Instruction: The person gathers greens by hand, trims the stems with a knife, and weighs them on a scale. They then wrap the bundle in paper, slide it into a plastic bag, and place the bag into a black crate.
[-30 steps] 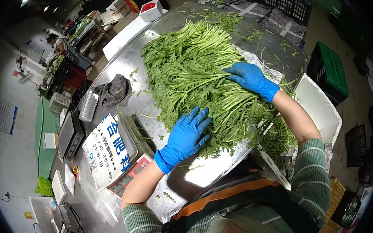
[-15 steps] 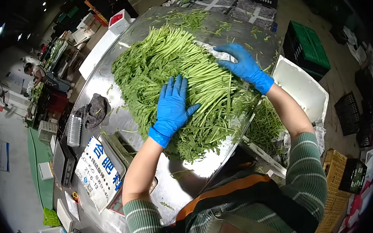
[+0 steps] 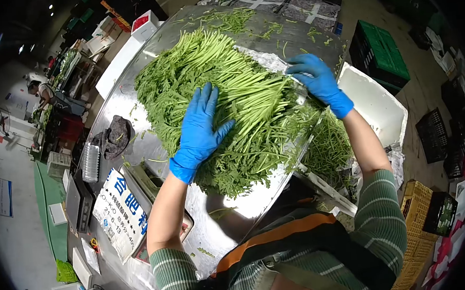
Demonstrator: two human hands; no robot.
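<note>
A large heap of leafy green vegetables (image 3: pixel 213 103) lies on the metal table (image 3: pixel 196 250), stems toward the upper right and leaves toward the left and front. My left hand (image 3: pixel 200 128), in a blue glove, rests flat on the leaves with its fingers stretched out. Beyond the heap's right edge is my right hand (image 3: pixel 317 80), also gloved in blue, fingers bent and apart beside the cut stem ends. A crumpled whitish sheet (image 3: pixel 264 60) shows behind the stems, near the right fingertips. Nothing is visibly gripped by either hand.
Loose greens (image 3: pixel 327 146) and a white foam box (image 3: pixel 372 103) are at the right, with a green-and-black crate (image 3: pixel 380 54) beyond. At the left are a dark cloth (image 3: pixel 116 137), a printed white sack (image 3: pixel 120 215) and a clear plastic container (image 3: pixel 91 163). Another person (image 3: pixel 43 93) stands far left.
My left hand has shifted left over the leaves. My right hand has moved right, a little away from the stem ends, and the heap has shifted slightly left.
</note>
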